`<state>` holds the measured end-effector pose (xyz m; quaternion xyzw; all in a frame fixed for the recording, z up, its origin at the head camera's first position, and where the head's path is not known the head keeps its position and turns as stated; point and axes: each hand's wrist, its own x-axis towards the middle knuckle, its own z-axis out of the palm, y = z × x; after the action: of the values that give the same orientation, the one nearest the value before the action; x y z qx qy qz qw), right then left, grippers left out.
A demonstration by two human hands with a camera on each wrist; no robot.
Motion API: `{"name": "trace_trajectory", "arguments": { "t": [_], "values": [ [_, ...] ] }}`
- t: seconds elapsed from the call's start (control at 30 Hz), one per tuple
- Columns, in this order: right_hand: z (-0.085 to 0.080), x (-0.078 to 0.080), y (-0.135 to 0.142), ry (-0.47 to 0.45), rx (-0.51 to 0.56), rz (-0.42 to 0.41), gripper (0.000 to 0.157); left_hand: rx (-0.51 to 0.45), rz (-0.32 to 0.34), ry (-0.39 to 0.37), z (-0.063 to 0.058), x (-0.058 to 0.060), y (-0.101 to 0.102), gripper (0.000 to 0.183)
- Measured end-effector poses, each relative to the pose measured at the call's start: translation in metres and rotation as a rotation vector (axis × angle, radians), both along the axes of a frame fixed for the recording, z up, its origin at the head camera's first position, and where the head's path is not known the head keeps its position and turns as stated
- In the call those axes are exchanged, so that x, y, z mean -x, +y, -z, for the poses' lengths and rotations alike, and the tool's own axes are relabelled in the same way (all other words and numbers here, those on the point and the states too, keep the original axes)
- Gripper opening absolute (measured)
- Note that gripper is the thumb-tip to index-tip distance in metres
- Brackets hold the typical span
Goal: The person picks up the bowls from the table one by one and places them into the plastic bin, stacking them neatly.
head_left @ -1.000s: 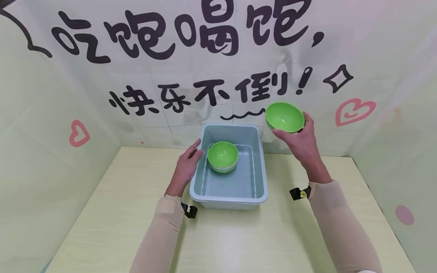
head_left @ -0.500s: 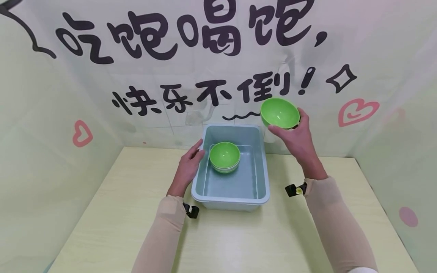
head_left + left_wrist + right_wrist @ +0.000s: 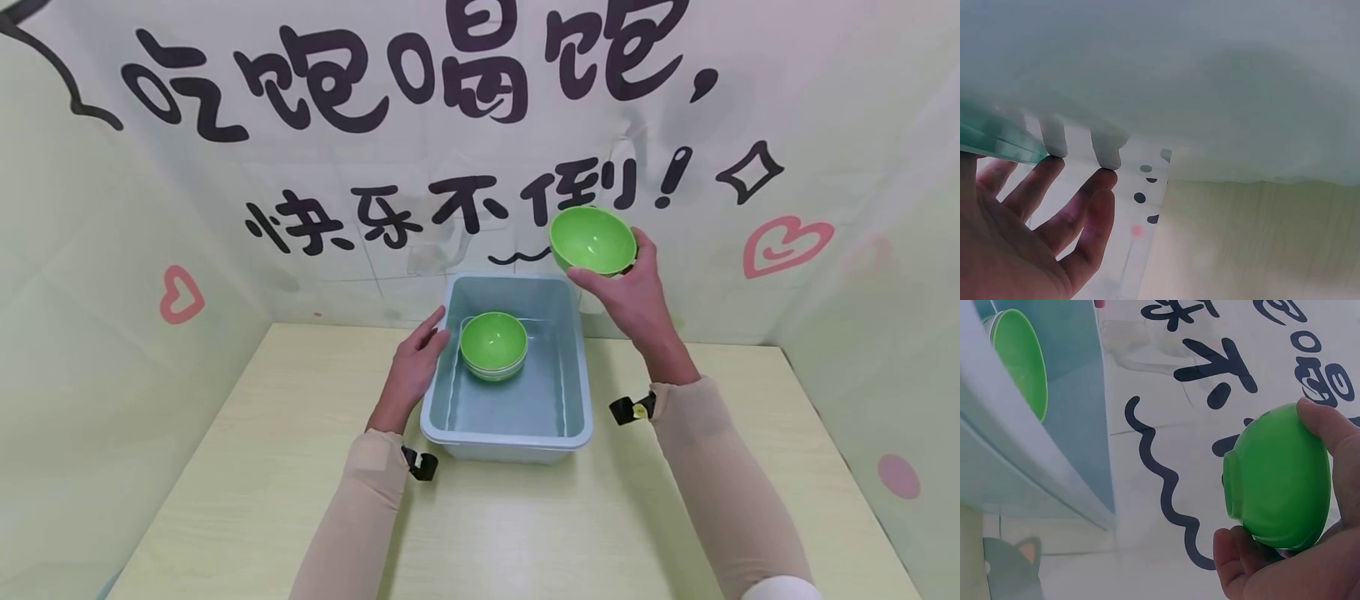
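My right hand holds a green bowl in the air, above and to the right of the bin's back edge. The thumb lies at the bowl's rim and the fingers pass round its outside, as the bowl's green underside shows in the right wrist view. On the table stands a light blue plastic bin. Inside it, toward the back left, sits a stack of green bowls with pale edges below the top one. My left hand rests against the bin's left side, its fingertips touching the outer wall.
The light wooden table runs out on both sides and in front of the bin. A pale printed sheet with black lettering hangs close behind the bin, with more sheets at both sides.
My right hand has carried the green bowl leftward and slightly up, nearer the bin. The left hand, the bin and the stacked bowls stay in place; the head view shifted slightly.
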<state>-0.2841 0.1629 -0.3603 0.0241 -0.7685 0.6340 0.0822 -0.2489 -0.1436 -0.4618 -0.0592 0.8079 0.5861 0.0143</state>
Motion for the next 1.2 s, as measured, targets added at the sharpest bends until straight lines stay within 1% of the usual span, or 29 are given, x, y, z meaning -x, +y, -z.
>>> {"name": "trace_trajectory", "arguments": {
  "t": [0.17, 0.33, 0.5, 0.6, 0.73, 0.87, 1.0, 1.2],
  "values": [
    [0.001, 0.002, -0.007, 0.003, 0.017, -0.010, 0.109, 0.003, -0.001, 0.010, 0.002, 0.001, -0.001, 0.048],
    [0.004, 0.005, -0.018, 0.000, 0.033, -0.033, 0.108, 0.024, -0.014, -0.011, 0.005, -0.001, -0.004, 0.048],
    [0.003, 0.008, -0.028, 0.041, 0.042, -0.034, 0.105, 0.023, -0.002, -0.010, 0.005, 0.000, -0.004, 0.048],
    [0.002, 0.009, -0.033, 0.051, 0.040, -0.041, 0.106, 0.021, 0.001, -0.007, 0.004, 0.001, -0.003, 0.048],
    [0.002, 0.012, -0.039, 0.049, 0.031, -0.049, 0.108, 0.018, 0.003, -0.005, 0.003, 0.002, -0.001, 0.048],
    [0.004, 0.015, -0.046, 0.054, 0.032, -0.057, 0.106, 0.013, 0.004, -0.008, 0.003, 0.001, -0.001, 0.049],
    [0.005, 0.016, -0.056, 0.046, 0.043, -0.068, 0.106, 0.005, 0.000, -0.004, 0.003, 0.002, -0.001, 0.049],
    [0.009, 0.016, -0.066, 0.029, 0.024, -0.084, 0.109, 0.001, -0.005, -0.003, 0.003, 0.002, -0.002, 0.048]
  ]
}}
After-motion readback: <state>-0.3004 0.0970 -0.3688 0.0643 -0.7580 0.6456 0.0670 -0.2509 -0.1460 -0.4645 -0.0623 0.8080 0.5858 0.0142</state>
